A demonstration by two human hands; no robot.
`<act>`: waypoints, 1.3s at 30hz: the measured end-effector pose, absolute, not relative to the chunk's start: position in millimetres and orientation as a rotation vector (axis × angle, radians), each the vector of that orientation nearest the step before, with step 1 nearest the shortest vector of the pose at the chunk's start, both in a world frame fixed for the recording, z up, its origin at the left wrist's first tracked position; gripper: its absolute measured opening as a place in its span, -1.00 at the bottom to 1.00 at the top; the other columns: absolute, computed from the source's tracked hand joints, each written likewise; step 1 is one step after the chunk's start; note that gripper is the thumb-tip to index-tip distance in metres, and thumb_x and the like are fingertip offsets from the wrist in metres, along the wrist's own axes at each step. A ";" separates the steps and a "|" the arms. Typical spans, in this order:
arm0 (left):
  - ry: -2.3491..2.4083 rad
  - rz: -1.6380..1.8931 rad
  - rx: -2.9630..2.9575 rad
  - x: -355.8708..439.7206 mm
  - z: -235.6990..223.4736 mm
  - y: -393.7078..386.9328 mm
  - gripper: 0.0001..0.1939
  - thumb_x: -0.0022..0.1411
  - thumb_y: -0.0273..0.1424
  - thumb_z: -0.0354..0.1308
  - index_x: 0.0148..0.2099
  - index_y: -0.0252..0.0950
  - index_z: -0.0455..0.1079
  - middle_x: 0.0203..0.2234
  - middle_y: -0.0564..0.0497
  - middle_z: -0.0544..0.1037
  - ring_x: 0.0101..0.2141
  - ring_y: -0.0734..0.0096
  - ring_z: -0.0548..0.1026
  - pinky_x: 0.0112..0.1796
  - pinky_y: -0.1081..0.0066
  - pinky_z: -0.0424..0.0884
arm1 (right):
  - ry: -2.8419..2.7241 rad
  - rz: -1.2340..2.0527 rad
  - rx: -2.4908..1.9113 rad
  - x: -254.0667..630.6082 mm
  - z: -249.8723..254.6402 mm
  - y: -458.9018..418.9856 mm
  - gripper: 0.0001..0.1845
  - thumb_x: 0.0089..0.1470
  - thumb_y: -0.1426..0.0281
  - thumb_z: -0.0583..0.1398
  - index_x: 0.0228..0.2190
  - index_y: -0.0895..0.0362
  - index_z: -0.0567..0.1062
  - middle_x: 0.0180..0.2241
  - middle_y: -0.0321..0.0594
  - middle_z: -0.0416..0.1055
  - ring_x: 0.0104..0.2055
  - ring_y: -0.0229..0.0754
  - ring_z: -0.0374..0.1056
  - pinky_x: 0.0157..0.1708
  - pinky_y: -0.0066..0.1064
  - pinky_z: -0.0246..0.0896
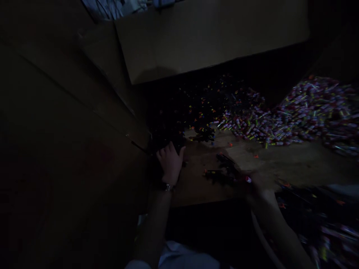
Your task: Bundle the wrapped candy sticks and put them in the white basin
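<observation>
Table (280,168): L hand (170,161) spread at dark heap (174,140), R hand (259,190) blurred, grip can't tell, by tube (248,179) & 2 dark toys (220,176) mid-table; step appears toy handling, next move prob. needs sure pinch.

Right hand (258,188) dim, blurred, grip uncertain
</observation>
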State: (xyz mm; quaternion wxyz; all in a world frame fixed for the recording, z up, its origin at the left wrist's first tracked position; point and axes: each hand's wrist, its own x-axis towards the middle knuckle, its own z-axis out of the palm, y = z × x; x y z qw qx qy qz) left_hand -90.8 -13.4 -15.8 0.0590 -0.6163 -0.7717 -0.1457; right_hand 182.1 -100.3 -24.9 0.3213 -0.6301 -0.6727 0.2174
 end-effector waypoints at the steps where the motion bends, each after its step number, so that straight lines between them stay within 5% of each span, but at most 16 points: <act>1: -2.384 -0.428 -1.838 -87.2 -14.9 -7.8 -0.40 0.23 -0.17 0.04 0.15 -0.55 0.20 -0.10 -0.41 0.42 -0.02 -0.16 0.34 -0.01 -0.14 0.15 | -1.741 0.631 -1.636 178.3 -26.3 -101.1 -0.67 0.02 0.38 0.09 -0.12 0.08 0.34 -0.25 -0.09 0.47 -0.27 -0.03 0.42 -0.32 -0.28 0.30; 4: -2.456 -0.409 -1.843 -75.8 -8.6 2.5 -0.54 0.18 -0.42 0.08 0.11 -0.52 0.24 -0.16 -0.39 0.43 -0.07 -0.10 0.40 -0.09 -0.03 0.28 | -1.654 0.820 -1.596 169.3 -28.2 -104.3 -0.59 0.01 0.33 0.14 -0.06 0.08 0.26 -0.36 -0.20 0.47 -0.42 -0.12 0.41 -0.44 -0.37 0.29; 7: -2.450 -0.502 -1.905 -76.5 -0.3 2.9 -0.53 0.14 -0.56 0.05 0.13 -0.41 0.22 -0.08 -0.31 0.41 -0.10 0.05 0.44 -0.15 0.14 0.38 | -1.569 0.942 -1.567 165.6 -25.0 -107.5 -0.72 -0.02 0.27 0.20 -0.23 0.05 0.35 -0.50 -0.31 0.42 -0.50 -0.19 0.36 -0.48 -0.42 0.26; 12: -2.578 -1.432 -1.972 -88.9 12.0 -17.3 -0.21 0.04 -0.50 0.22 0.27 -0.19 -0.03 0.02 -0.14 0.39 -0.03 0.20 0.43 -0.05 0.20 0.37 | -1.313 1.150 -1.487 162.3 -10.3 -103.4 -0.60 -0.13 0.15 0.28 -0.24 0.08 0.44 -0.33 -0.20 0.49 -0.28 -0.08 0.41 -0.27 -0.35 0.31; 16: -2.687 -1.801 -2.417 -74.1 27.2 -46.6 -0.48 0.07 -0.40 0.22 0.10 -0.23 0.25 0.00 -0.07 0.45 -0.05 0.23 0.45 -0.11 0.28 0.44 | -1.256 1.274 -1.385 156.8 12.7 -92.8 -0.46 -0.14 0.15 0.29 -0.10 0.05 0.36 -0.24 -0.21 0.49 -0.26 -0.13 0.43 -0.28 -0.39 0.33; 21: -2.713 -1.813 -2.559 -41.9 45.3 -71.0 -0.76 0.19 -0.31 0.11 -0.13 -0.29 0.45 -0.20 -0.02 0.58 -0.16 0.28 0.52 -0.12 0.31 0.45 | -1.462 1.300 -1.278 157.5 40.2 -78.9 -0.72 -0.01 0.24 0.23 -0.24 0.05 0.36 -0.32 -0.23 0.47 -0.32 -0.17 0.41 -0.33 -0.41 0.32; 27: -2.326 -1.665 -2.795 -30.8 53.4 -80.1 -0.72 0.23 -0.31 0.09 -0.01 -0.16 0.45 -0.14 0.03 0.56 -0.15 0.33 0.51 -0.07 0.34 0.41 | -1.645 1.183 -1.242 168.1 51.3 -77.0 -0.75 0.01 0.25 0.23 -0.24 0.08 0.47 -0.24 -0.18 0.46 -0.19 -0.09 0.39 -0.16 -0.32 0.29; 39: -2.049 -1.535 -2.928 -29.5 61.7 -87.6 -0.72 0.26 -0.34 0.09 0.02 -0.13 0.43 -0.19 0.03 0.55 -0.17 0.41 0.48 -0.10 0.41 0.38 | -1.817 0.984 -1.092 171.9 60.0 -81.8 -0.92 0.08 0.37 0.19 -0.32 0.06 0.46 -0.27 -0.16 0.46 -0.18 -0.10 0.38 -0.18 -0.32 0.26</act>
